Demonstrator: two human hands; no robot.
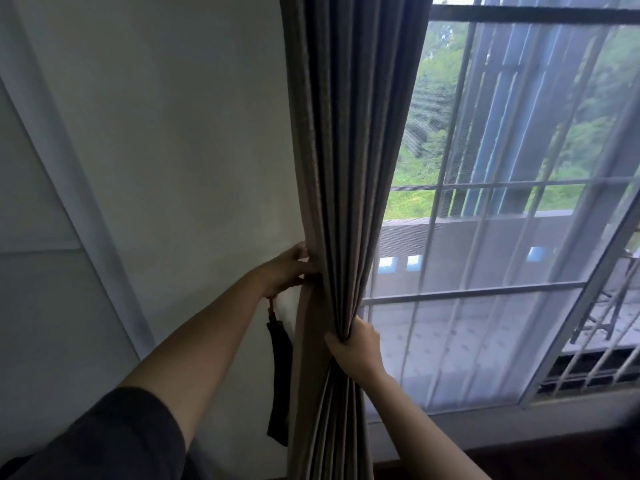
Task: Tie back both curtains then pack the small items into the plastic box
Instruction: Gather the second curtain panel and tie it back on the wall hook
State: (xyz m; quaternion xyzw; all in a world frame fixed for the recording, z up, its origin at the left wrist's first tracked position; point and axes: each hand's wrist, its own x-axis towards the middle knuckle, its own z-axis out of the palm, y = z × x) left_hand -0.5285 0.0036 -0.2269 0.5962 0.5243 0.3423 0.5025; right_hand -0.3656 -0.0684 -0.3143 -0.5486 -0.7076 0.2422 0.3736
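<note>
From the head view, the grey-brown curtain (346, 150) hangs gathered into tight vertical pleats at the left edge of the window (502, 220), just beside the pale wall (173, 150). The right hand (356, 346) has its grip pinched closed around the bunched pleats low down, thumb on the near side and fingers wrapped behind the fabric. Higher up and to the left, the left hand (285, 270) is at the curtain's outer edge, its grip pressed together on something small against the fabric (what exactly it pinches I cannot make out). Below that hand a dark tieback strap (278, 379) dangles against the wall from a short cord, hanging loose and not around the curtain. A dark sleeve (114, 438) covers the left upper arm. Through the mesh of the window there is a railing (485, 223) and green foliage outside
</note>
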